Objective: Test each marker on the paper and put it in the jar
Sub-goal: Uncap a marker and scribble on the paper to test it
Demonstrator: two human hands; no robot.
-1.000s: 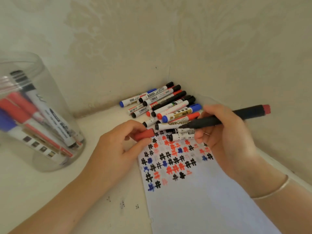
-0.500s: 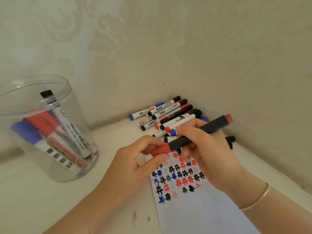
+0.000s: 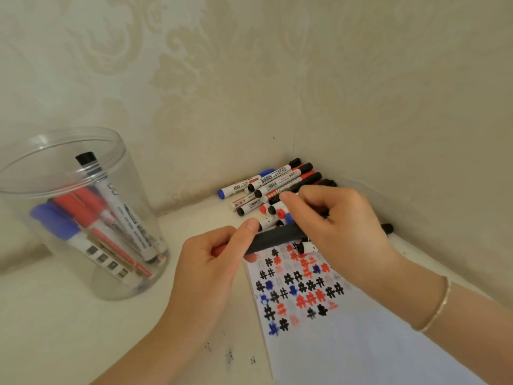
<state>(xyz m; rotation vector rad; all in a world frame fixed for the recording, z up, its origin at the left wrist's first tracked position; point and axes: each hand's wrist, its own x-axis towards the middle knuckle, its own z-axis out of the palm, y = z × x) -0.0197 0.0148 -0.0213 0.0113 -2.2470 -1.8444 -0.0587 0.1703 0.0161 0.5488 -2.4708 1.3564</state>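
The left hand [image 3: 211,262] grips a black marker [image 3: 274,237] near its red-capped end, thumb lying along the barrel and the other fingers curled beneath. The marker lies nearly level just above the top edge of the paper [image 3: 347,343]. The right hand [image 3: 333,226] hovers over the marker's other end with its fingers bent downward; whether they pinch the barrel or only touch it I cannot tell, since the hand hides that end. A thin bracelet [image 3: 438,309] circles the right wrist.

The paper rests on the pale tabletop [image 3: 69,329] and carries rows of hash marks [image 3: 299,287] in black, red and blue (somewhat blurred in this view). Behind the hands, a pile of markers [image 3: 272,187] is stacked in the corner where the patterned walls meet. Well to the left stands the clear jar [image 3: 130,190], upright and open, holding several markers that lean against its wall: blue, red and black-capped ones.
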